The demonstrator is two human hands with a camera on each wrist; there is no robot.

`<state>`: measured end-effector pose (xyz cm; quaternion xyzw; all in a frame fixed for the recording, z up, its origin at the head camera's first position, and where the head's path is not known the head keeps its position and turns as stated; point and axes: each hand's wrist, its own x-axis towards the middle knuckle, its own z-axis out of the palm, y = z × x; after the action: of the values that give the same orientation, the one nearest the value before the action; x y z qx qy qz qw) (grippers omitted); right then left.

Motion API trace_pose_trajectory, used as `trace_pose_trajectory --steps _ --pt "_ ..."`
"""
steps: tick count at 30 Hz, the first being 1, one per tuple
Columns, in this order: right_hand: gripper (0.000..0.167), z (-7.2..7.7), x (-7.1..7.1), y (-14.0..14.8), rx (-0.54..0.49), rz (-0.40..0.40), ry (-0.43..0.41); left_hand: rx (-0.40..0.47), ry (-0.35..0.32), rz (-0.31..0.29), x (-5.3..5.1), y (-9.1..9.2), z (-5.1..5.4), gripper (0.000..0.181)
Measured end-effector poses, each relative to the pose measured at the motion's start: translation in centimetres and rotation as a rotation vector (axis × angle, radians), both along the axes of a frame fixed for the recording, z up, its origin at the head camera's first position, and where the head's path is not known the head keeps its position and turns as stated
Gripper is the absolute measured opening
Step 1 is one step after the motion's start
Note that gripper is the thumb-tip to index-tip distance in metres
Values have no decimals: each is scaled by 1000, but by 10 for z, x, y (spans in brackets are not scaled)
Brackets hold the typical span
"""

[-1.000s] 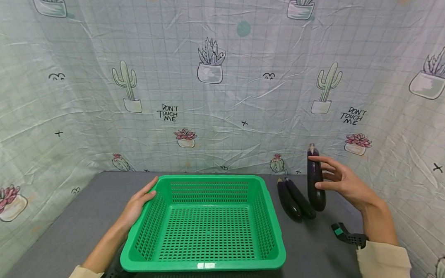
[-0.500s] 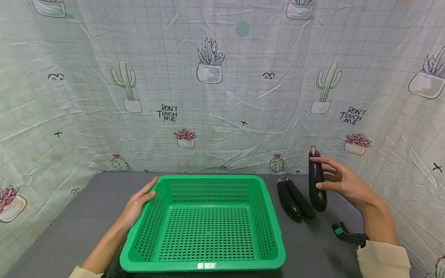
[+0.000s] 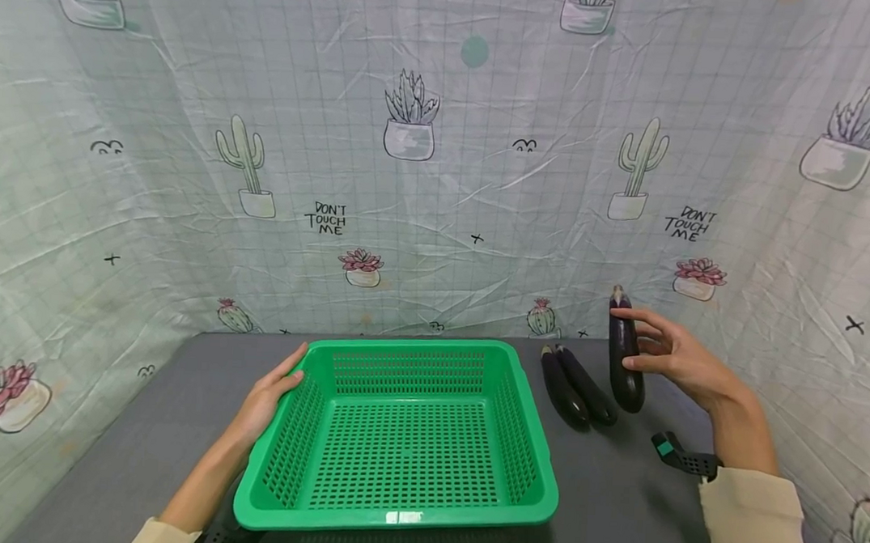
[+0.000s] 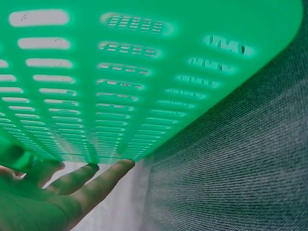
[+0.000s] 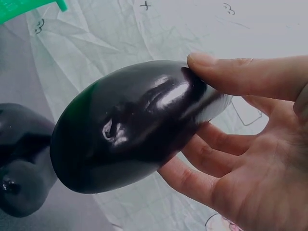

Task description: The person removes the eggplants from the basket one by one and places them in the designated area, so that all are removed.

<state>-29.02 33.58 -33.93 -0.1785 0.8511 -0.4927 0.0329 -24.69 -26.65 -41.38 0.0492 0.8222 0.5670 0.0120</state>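
Note:
My right hand (image 3: 682, 363) holds a dark purple eggplant (image 3: 625, 381) between thumb and fingers, stem up and slightly tilted. In the right wrist view the eggplant (image 5: 120, 130) points its rounded end at the camera, the thumb on one side and several fingers on the other. Two more eggplants, a left one (image 3: 562, 392) and a right one (image 3: 587, 389), lie side by side just left of it. A green perforated plastic basket (image 3: 395, 519) stands in the middle; my left hand (image 3: 263, 402) grips its left rim. From below, the left wrist view shows these fingers (image 4: 103, 185) along the basket's outer side.
Grey cloth covers the table (image 3: 158, 429). Behind and on both sides hangs a pale curtain (image 3: 468, 184) printed with cacti. The basket's right wall is close to the two lying eggplants.
My right hand and its eggplant have shifted slightly to the right, widening the gap to the two lying eggplants. The left hand and the basket stay in place.

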Motion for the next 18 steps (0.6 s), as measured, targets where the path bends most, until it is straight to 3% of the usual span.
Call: trace_pose_trajectory --steps 18 --pt "78 -7 -2 10 23 0 10 -37 7 -11 -1 0 -1 61"
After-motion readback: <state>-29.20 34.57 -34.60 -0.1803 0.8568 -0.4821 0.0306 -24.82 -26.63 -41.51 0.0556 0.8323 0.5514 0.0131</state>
